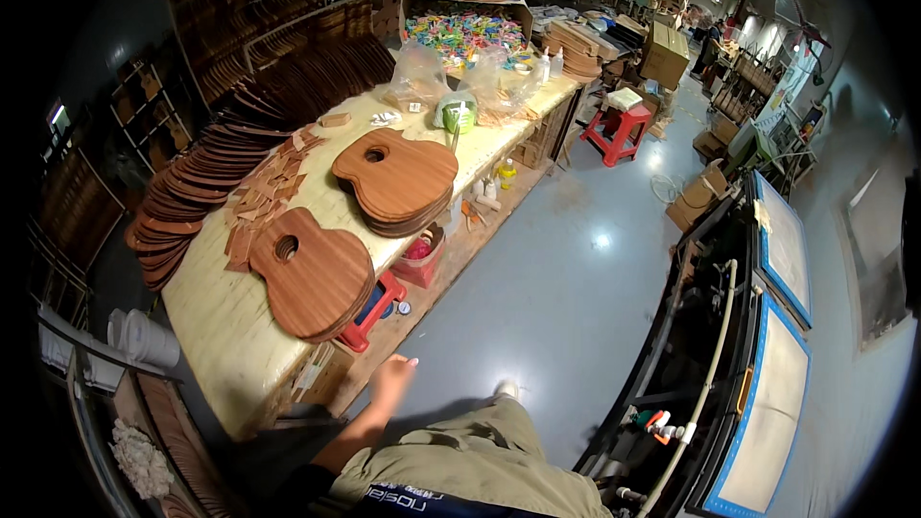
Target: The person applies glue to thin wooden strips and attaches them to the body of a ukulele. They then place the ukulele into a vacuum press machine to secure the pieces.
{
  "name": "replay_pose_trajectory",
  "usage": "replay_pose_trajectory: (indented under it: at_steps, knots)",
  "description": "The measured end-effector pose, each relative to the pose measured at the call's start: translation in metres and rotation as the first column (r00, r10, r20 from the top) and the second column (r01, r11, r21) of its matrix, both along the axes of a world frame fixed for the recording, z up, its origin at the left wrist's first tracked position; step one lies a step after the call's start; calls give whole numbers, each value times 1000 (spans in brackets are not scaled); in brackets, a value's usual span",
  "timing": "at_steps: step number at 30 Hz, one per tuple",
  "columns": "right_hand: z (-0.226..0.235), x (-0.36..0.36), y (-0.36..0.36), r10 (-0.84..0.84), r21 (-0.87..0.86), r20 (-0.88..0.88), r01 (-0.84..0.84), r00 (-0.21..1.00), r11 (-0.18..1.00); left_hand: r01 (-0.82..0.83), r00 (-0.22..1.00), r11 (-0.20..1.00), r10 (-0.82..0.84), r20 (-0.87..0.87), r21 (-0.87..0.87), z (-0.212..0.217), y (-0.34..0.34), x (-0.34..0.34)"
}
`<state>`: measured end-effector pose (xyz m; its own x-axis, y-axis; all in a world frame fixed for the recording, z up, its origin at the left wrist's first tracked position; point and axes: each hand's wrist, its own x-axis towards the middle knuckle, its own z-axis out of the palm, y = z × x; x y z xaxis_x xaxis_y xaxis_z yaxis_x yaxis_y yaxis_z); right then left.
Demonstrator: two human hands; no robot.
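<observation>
While the left hand [391,384] is hanging beside the bench [206,350], fingers seemingly curled together, the nearer guitar-shaped wooden stack [317,278] is lying ahead-left on top, wide end facing the edge.

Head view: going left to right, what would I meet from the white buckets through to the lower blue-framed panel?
White buckets → nearer guitar-shaped wood stack → left hand → red stool on the floor → lower blue-framed panel.

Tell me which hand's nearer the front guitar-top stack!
Left. The left hand shows lower right of the front guitar-top stack, not touching; the right hand is out of view.
</observation>
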<state>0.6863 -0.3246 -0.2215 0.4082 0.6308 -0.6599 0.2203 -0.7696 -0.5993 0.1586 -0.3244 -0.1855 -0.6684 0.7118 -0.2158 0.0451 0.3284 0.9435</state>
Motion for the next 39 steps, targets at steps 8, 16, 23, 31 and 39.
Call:
replay_pose_trajectory:
  at_steps: [8,16,23,31,39]
  knots:
    - [115,-273,421,517,648,77,-437,852,624,-69,997,888,50,53,454,164,178,-89]
    - [262,-598,747,652,919,116,-330,749,216,-219,974,869,224,40,444,175,311,-196]
    - [177,-738,970,600,676,48,-468,798,568,-411,886,904,427,-181,118,170,344,-206]
    - [164,-799,967,646,291,535,-837,544,464,-439,732,896,315,-604,-66,165,333,-200]
    - [183,-787,970,555,525,500,-742,665,416,-444,797,892,349,-494,-85,162,328,-195]
